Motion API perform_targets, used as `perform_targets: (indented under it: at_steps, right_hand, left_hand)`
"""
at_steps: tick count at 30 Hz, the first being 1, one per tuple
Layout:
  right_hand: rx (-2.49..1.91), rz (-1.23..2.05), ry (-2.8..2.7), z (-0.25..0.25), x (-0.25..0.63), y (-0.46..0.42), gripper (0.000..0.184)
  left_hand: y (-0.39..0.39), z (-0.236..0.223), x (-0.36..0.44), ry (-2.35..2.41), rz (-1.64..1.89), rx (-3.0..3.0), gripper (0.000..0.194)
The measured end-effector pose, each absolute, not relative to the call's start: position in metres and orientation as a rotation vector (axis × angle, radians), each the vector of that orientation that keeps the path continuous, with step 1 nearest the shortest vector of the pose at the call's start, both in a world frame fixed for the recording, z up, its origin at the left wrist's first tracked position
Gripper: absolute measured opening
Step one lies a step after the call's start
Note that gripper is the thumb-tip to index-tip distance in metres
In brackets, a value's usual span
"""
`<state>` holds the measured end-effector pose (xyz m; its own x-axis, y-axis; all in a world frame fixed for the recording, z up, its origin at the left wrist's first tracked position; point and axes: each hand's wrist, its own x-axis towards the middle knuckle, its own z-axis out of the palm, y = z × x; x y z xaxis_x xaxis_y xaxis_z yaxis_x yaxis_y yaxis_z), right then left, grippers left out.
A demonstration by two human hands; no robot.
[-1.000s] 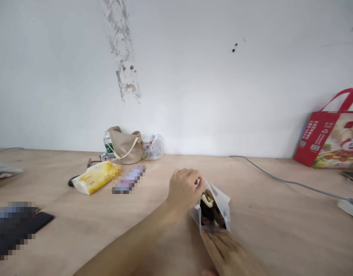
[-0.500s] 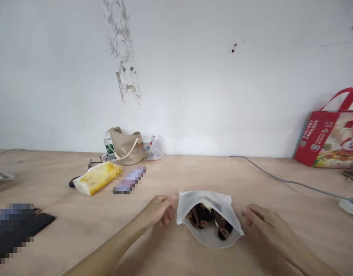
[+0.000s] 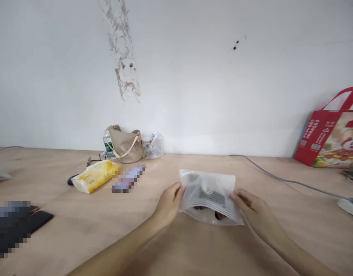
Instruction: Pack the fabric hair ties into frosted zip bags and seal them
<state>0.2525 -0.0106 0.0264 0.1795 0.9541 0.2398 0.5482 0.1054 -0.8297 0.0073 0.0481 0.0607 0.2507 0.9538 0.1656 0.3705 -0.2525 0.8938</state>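
A frosted translucent zip bag (image 3: 190,191) is held up between my hands over the wooden table, its mouth facing me and gaping a little. Inside show dark brown and black items (image 3: 219,215), mostly hidden behind the bag's upper side; their kind I cannot make out. My left hand (image 3: 169,201) pinches the bag's left edge between thumb and fingers. On the other side, my right hand (image 3: 249,207) grips the right edge the same way, closed on it. A dark printed label block (image 3: 212,197) is on the bag's face.
Left of the bag are a yellow tissue pack (image 3: 96,176) and a blurred-out phone (image 3: 128,178). A beige handbag (image 3: 124,143) and a clear plastic bag (image 3: 153,145) stand by the wall. A grey cable (image 3: 279,178) runs right to a white power strip (image 3: 348,208), below a red shopping bag (image 3: 320,134).
Both hands have closed on the bag's side edges, where they were apart from it before. The bag has been raised and moved away from me, and its mouth has narrowed over the contents.
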Motion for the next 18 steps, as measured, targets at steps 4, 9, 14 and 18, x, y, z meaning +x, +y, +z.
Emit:
perform_targets:
  at_steps: [4, 9, 14, 18]
  right_hand:
    - [-1.499, 0.446, -1.537, 0.02, 0.261, -0.029, 0.033]
    - [-1.484, 0.454, -1.783, -0.004, 0.264, -0.043, 0.031]
    - [-1.49, 0.507, -1.79, -0.002, 0.264, -0.038, 0.027]
    - [-1.487, 0.489, -1.692, 0.012, 0.262, -0.03, 0.029]
  left_hand:
    - [0.036, 0.054, -0.001, 1.1, 1.036, 1.824, 0.032]
    - [0.027, 0.036, -0.012, 1.05, 0.995, 1.805, 0.031]
    - [0.026, 0.038, -0.011, 1.034, 1.025, 1.734, 0.029]
    - [0.03, 0.048, -0.005, 1.014, 1.141, 1.679, 0.026]
